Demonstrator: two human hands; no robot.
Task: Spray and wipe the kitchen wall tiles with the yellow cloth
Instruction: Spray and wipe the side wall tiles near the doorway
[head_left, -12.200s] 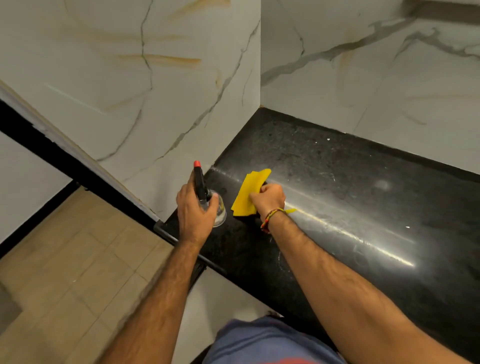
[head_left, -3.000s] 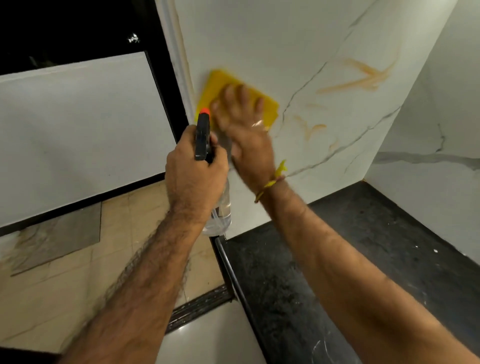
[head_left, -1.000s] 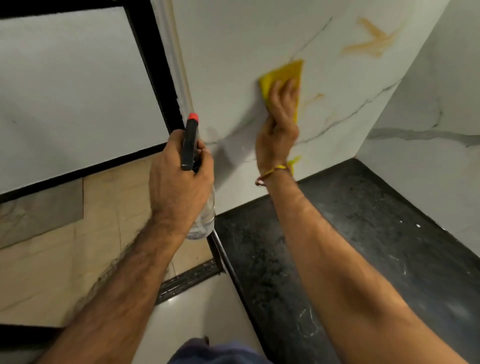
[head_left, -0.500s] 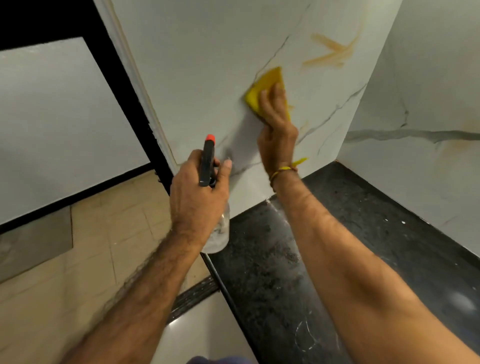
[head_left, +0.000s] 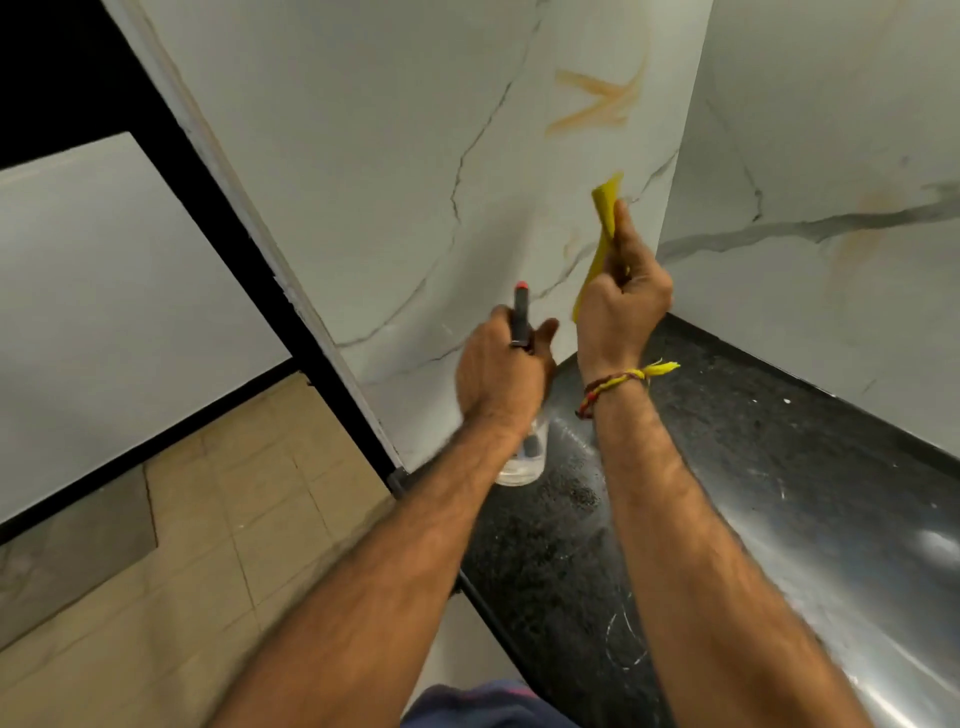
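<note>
I judge the job only partly done: the left-hand wall (head_left: 395, 156) in front of me shows no wet streaks I can make out, and the wall on the right (head_left: 831, 156) looks untouched, so spraying and wiping remain. My right hand (head_left: 621, 306) is curled round the yellow cloth (head_left: 605, 228), which stands folded and edge-on, soft and thin, just off the tiles near the corner. My left hand (head_left: 501, 374) grips the spray bottle (head_left: 522, 322), its slim black head red-tipped, its clear rounded body below my wrist. The tiles are glossy, pale, marble-veined in grey and rust; the counter (head_left: 779, 493) is speckled black stone, polished.
</note>
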